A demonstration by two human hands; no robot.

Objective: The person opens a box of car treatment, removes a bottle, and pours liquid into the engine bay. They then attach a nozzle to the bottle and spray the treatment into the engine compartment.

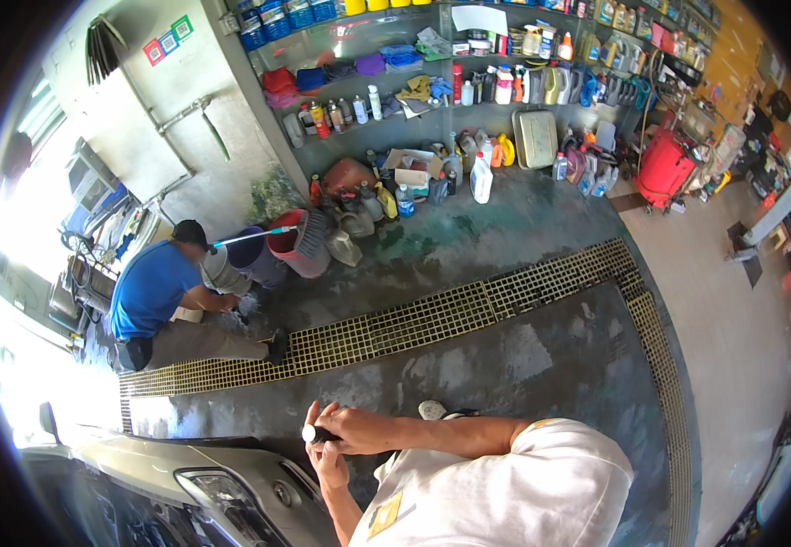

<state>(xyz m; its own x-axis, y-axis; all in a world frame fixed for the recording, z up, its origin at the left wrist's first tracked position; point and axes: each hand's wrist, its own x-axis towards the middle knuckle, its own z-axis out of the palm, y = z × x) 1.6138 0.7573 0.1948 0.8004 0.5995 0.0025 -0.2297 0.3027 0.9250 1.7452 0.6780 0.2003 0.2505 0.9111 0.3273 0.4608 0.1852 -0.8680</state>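
Observation:
A small black cylinder with a bright white round end (310, 433) is held between my two hands, above the front of a light-colored car; its exact kind cannot be told. My right hand (361, 429) grips its black body from above, with a finger or two extended past it. From below, the fingers of my left hand (330, 466) close against the same object. The car's headlight (228, 502) and fender lie to the lower left of my hands.
A person in a blue shirt (153, 290) bends by several buckets (300, 253) and a long-handled brush (310, 232). A yellow floor grating (430, 328) crosses the dark floor. Shelves hold bottles, cans and cloths (369, 65). At right stands a red wheeled tank (665, 167).

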